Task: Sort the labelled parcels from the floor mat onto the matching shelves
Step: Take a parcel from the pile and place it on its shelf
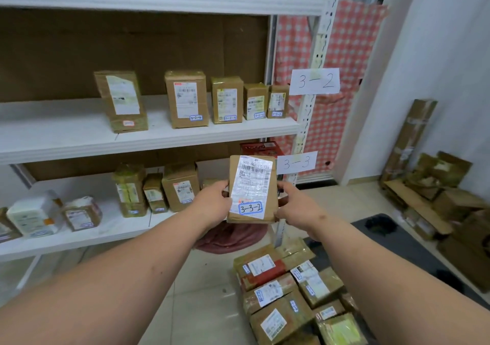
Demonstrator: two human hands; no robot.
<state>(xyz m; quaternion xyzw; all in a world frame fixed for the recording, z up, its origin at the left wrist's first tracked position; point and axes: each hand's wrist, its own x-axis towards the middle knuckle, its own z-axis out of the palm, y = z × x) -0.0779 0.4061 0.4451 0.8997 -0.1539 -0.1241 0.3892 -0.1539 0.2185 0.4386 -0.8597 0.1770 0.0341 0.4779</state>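
Both hands — left (212,207), right (294,207) — grip a parcel (252,189) marked 3-3-2; best stood upright, label out, on the 3-3 shelf (106,232).

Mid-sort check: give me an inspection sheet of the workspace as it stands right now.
Surface: white metal shelves, paper signs 3-2 and 3-3 on the post; dark floor mat.
Job's things: brown taped parcel labelled 3-3-2, held upright before the 3-3 shelf; more parcels piled on the mat.
Clutter: flattened cardboard boxes along the right wall.
Hands: left hand and right hand grip the parcel's sides.
Cables: nothing seen.
Surroundings: red checked cloth behind the rack, tiled floor.
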